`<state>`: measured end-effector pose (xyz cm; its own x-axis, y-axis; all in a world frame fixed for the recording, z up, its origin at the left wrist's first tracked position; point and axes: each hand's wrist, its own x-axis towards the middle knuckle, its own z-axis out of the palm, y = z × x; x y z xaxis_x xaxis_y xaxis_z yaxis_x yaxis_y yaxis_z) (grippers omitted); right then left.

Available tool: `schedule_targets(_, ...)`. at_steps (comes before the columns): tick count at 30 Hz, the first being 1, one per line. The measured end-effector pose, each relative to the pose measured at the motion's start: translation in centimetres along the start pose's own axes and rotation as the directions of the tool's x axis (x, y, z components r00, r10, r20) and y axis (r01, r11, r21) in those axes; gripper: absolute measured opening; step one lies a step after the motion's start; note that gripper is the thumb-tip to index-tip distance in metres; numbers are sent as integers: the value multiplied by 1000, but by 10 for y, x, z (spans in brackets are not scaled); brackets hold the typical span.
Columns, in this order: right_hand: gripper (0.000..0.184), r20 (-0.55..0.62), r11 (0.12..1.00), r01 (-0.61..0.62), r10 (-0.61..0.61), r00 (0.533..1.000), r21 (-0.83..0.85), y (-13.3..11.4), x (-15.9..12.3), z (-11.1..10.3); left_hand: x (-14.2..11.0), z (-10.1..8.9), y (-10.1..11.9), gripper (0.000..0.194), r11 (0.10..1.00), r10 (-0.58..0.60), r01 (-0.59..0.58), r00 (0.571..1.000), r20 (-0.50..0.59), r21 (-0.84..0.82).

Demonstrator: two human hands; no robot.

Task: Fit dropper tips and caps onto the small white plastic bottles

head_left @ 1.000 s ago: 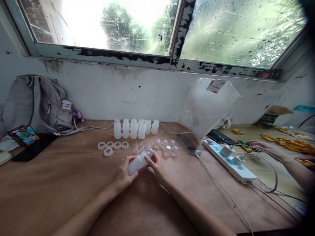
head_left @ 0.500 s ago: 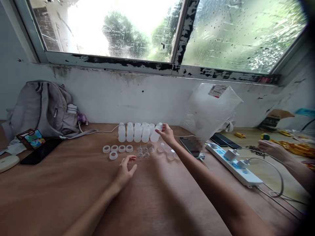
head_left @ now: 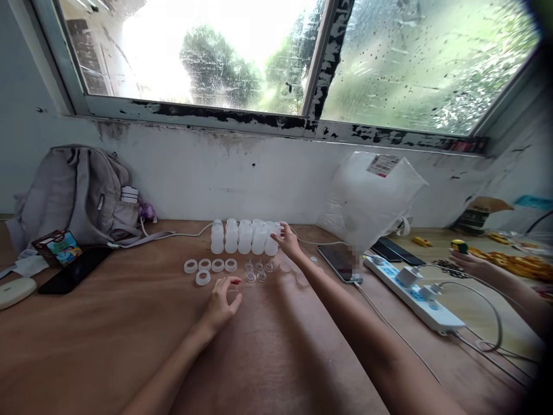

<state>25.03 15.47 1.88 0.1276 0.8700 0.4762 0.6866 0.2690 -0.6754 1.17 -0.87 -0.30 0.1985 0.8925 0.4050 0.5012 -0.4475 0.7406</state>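
Observation:
My right hand (head_left: 288,241) reaches to the right end of a double row of frosted white baby bottles (head_left: 244,239). Its thumb and fingertips close around the upper part of a bottle (head_left: 278,227) there, which the fingers partly hide. My left hand (head_left: 222,302) hovers low over the table with its fingers loosely curled, the thumb apart and nothing visible between them. Just beyond it lie several white ring collars (head_left: 203,277) and clear bottle teats (head_left: 250,276). Clear round caps (head_left: 302,279) rest beside my right forearm, which covers some of them.
A phone (head_left: 339,262) and a white power strip (head_left: 415,294) with cables lie on the right. Behind stands a plastic bag (head_left: 371,196). At left are a grey backpack (head_left: 73,196), a small box (head_left: 58,248) and a dark phone (head_left: 71,272). Another person's hand (head_left: 473,266) holds a tape measure (head_left: 459,246).
My right hand has moved slightly down and back with the bottle, which was tilted above the row's right end and now sits closer among the others. My left hand stays nearly still.

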Motion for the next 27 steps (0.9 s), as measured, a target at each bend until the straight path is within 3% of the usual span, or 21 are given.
schedule_targets(5, 54, -63, 998, 66, -66, 996, -6, -7, -8, -6, 2, 1, -8, 21, 993, 63, -65, 998, 20, 99)
schedule_targets(9, 27, -108, 987, 162, -164, 981, -20, -19, -42, -13, 4, -3, -21, 19, 957, 84, -79, 996, -7, 279)
schedule_targets(14, 16, 35, 961, 275, -274, 961, -26, -26, -111, -7, 8, -15, -35, 20, 866, 55, -10, 996, -75, 499)
schedule_targets(17, 14, 125, 957, 286, -278, 952, -47, -20, -135, 0, 11, -22, -42, 21, 804, 8, 86, 988, -155, 588)
schedule_targets(22, 22, 145, 971, 226, -214, 966, -75, -8, -140, 5, 9, -28, -48, 28, 698, -141, 280, 956, -257, 659)
schedule_targets(27, 34, 230, 940, 300, -260, 938, -162, -5, -141, 9, 5, -22, -49, 31, 725, -223, 293, 956, -191, 624)
